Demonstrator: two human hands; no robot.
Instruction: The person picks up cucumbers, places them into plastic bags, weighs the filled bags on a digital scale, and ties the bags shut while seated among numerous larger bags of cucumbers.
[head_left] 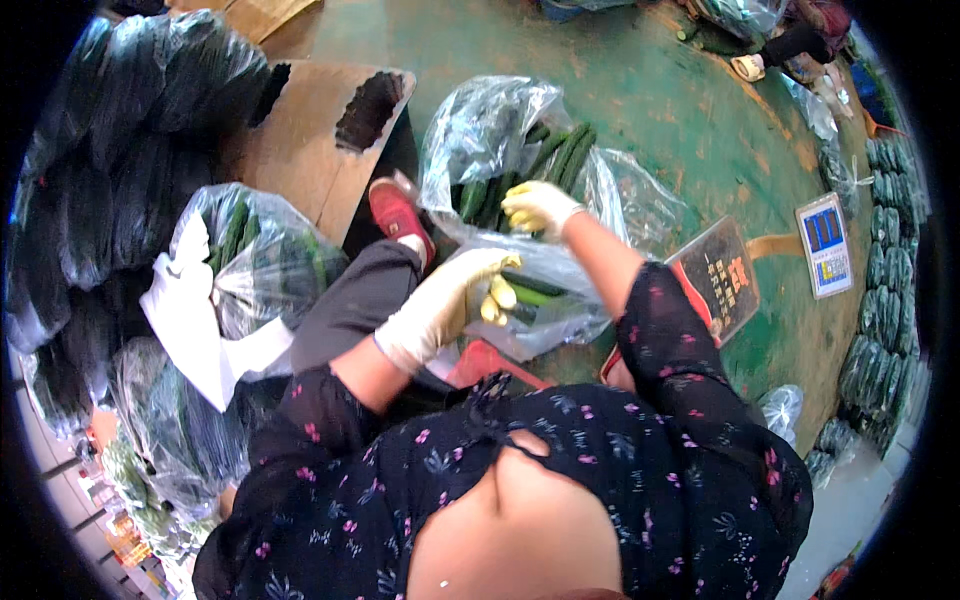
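Long dark green cucumbers [573,158] lie in a large clear plastic bag [480,105] in front of me. My right hand [540,208], in a white glove with yellow fingertips, rests curled over the cucumbers at the bag's middle. What its fingers hold is hidden beneath them. Nearer to me, my left hand [440,310], gloved the same way, has its fingers bent in at the near part of the plastic. Beside those fingertips, a lighter green cucumber [532,296] shows through the film. Whatever the left fingers hold cannot be made out.
Another bag of cucumbers [265,270] with white paper [195,320] stands at left, below a brown board [300,130]. Packed dark bags [130,120] pile up behind. At right are a scale's display [825,245], a plate [718,280] and stacked bags [890,290]. Another person's foot [747,67] shows far right.
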